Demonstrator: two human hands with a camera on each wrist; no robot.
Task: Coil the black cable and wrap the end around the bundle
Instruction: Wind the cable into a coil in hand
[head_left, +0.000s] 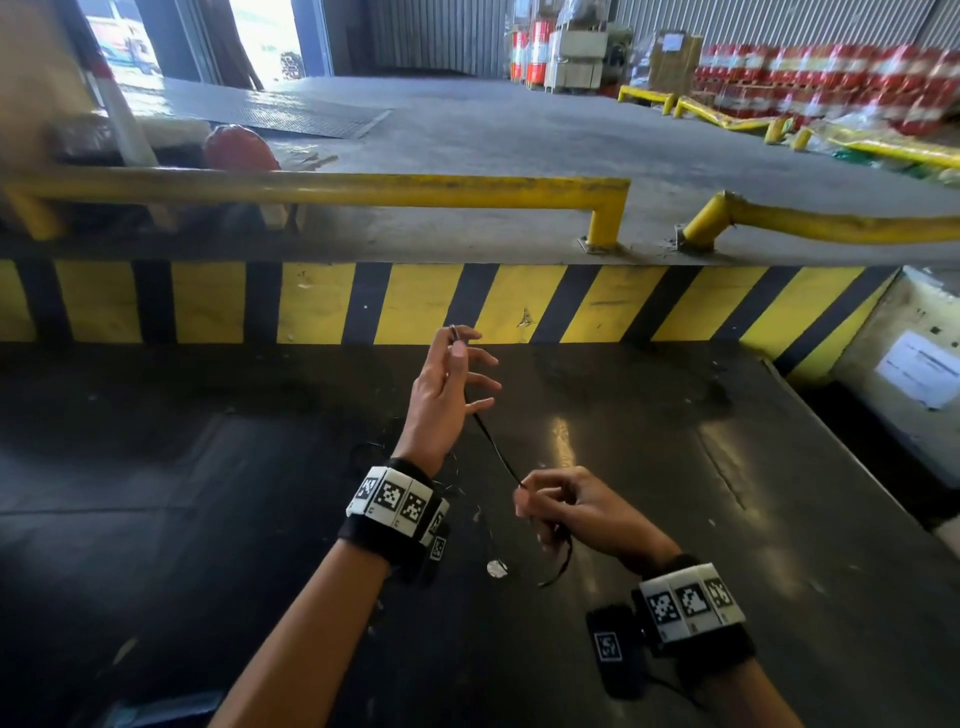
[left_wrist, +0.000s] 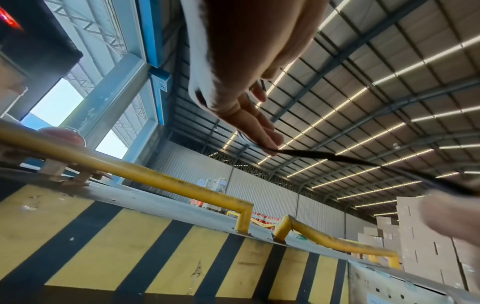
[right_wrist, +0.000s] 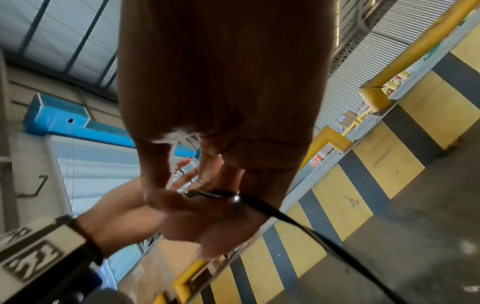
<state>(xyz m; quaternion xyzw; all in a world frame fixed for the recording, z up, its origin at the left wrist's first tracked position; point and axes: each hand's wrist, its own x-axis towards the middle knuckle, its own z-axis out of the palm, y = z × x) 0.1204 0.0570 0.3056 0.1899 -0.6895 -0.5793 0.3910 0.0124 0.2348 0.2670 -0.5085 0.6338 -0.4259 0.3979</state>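
**Inspector:** State the hands.

**Onlooker:** The left hand (head_left: 441, 395) is raised above the black counter (head_left: 208, 519), toward its far edge by the striped wall (head_left: 311, 304). Thumb and forefinger pinch one end of the cable (head_left: 496, 449); the other fingers (head_left: 480, 385) are spread.

**Inspector:** And the right?

**Onlooker:** The right hand (head_left: 576, 512) sits lower and nearer, fingers curled, pinching the same cable at thumb and forefinger (the right wrist view shows the strand crossing under the fingers).

**Inspector:** Position of the cable?

**Onlooker:** It runs taut and slanted between the two hands, clear of the counter. A loose tail (head_left: 558, 566) hangs below the right hand. Whether that tail touches the counter, I cannot tell.

**Inspector:** Surroundings?

**Onlooker:** A yellow rail (head_left: 332, 189) stands beyond the striped wall. Both wrists carry marker bands (head_left: 397, 501).
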